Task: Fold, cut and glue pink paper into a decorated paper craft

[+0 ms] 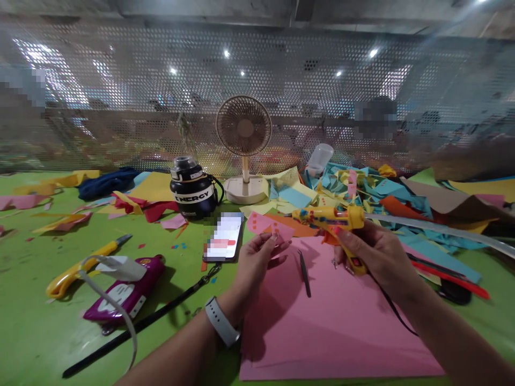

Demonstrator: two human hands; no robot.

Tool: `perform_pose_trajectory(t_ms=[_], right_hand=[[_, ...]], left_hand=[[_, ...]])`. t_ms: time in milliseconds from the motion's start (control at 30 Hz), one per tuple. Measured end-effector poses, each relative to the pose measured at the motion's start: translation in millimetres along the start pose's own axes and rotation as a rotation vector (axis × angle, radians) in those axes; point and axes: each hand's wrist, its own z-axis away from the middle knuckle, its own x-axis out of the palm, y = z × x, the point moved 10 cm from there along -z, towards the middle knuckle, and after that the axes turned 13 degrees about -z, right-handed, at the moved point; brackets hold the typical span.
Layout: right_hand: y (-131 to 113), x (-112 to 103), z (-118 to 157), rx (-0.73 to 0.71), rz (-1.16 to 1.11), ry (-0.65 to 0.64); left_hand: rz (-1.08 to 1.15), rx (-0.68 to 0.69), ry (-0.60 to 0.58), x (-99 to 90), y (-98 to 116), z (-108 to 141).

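My right hand (pixel 372 249) is wrapped round the handle of a yellow glue gun (pixel 332 217), whose nozzle points left with a long clear glue stick (pixel 434 224) behind it. My left hand (pixel 261 257) pinches a small pink paper piece (pixel 269 226) with orange marks, just left of the nozzle. Below both hands lies a large pink sheet (pixel 338 332). Black tweezers (pixel 304 273) rest on that sheet between my hands.
A phone (pixel 224 237), a black bottle (pixel 193 190) and a fan (pixel 243 128) stand or lie ahead. Paper scraps (pixel 374 185) pile up behind. At left are a yellow-handled tool (pixel 84 265), a purple packet (pixel 129 292) and a cable; at right, a red cutter (pixel 450 276).
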Motion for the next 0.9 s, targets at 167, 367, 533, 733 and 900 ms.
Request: perform_pose_trajectory(t_ms=[167, 367, 533, 733, 900], right_hand=[[-11.8, -21.5, 3.9, -0.057, 0.132, 0.037], [0.5, -71.8, 35.6, -0.142, 0.411, 0.025], [9.9, -118.9, 70.3, -0.149, 0.721, -0.053], [11.9, -161.1, 92.0, -0.075, 0.972, -0.100], [25.0, -172.0, 91.3, -0.029, 0.992, -0.159]], left_hand=[[-0.010, -0.027, 0.021, -1.9, -2.0, -2.0], [-0.031, -0.052, 0.060, -7.4, -3.0, -2.7], [-0.051, -0.047, 0.072, -9.0, -1.9, -2.7], [-0.084, -0.058, 0.074, -7.9, -1.6, -0.8], [-0.082, -0.069, 0.075, -8.4, -2.0, -0.8]])
